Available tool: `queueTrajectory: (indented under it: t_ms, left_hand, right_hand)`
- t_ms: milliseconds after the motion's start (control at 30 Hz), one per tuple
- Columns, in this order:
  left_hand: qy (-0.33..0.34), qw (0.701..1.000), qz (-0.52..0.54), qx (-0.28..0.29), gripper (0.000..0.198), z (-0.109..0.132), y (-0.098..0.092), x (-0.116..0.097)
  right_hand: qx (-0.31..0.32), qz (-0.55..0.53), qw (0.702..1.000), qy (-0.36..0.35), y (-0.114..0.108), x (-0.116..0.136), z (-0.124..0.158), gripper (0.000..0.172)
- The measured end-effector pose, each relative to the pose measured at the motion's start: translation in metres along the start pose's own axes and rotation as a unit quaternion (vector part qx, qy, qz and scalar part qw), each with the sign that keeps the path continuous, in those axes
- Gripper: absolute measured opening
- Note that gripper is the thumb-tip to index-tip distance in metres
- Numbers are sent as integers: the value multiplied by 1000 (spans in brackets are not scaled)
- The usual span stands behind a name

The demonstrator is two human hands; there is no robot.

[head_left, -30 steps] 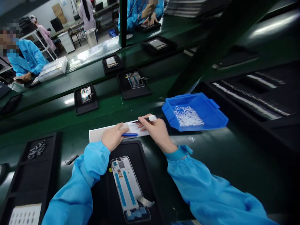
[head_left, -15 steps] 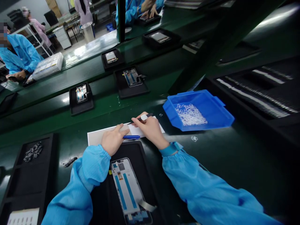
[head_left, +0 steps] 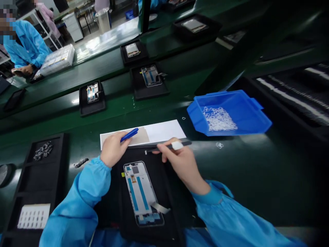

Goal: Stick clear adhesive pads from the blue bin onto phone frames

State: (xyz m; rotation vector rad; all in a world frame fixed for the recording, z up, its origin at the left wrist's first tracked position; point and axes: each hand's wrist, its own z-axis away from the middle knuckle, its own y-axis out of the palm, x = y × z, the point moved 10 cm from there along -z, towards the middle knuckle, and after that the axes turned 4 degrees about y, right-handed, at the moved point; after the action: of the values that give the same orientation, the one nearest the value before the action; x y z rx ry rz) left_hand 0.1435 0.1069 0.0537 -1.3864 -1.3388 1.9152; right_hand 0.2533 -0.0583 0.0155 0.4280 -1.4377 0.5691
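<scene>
My left hand is closed around a blue pen-like tool, over the left end of a white sheet with a beige strip. Between the fingers of my right hand are dark tweezers with a white patch on the grip. A tiny pale piece shows at their tip. Below both hands, an opened phone body with blue strips and a loose ribbon cable lies in a black tray.
A blue bin of small white rings stands at right. At left is a compartment tray with black parts and a white label sheet. More phone trays sit beyond. A co-worker works at the far left.
Both hands have come off the white sheet. My right hand moved toward me with the tweezers, over the tray's far end. My left hand drew left, lifting the blue tool.
</scene>
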Motion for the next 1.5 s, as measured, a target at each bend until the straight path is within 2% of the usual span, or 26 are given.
queueTrajectory:
  t_ms: [133,300,833,1133,1500]
  left_hand:
    - [-26,988,82,130,26,29,29,4]
    - [-33,980,84,179,25,40,49,4]
    - [-22,974,81,209,26,37,51,4]
    - [-19,975,82,206,14,39,52,3]
    - [-28,975,-66,208,17,43,53,-1]
  right_hand:
    - [43,106,992,-46,22,2,29,27]
    - [59,180,978,-86,35,3,34,25]
    - [45,209,972,-95,38,5,33,25]
    - [41,228,968,-95,38,1,33,25]
    - [42,226,967,-111,37,5,33,25]
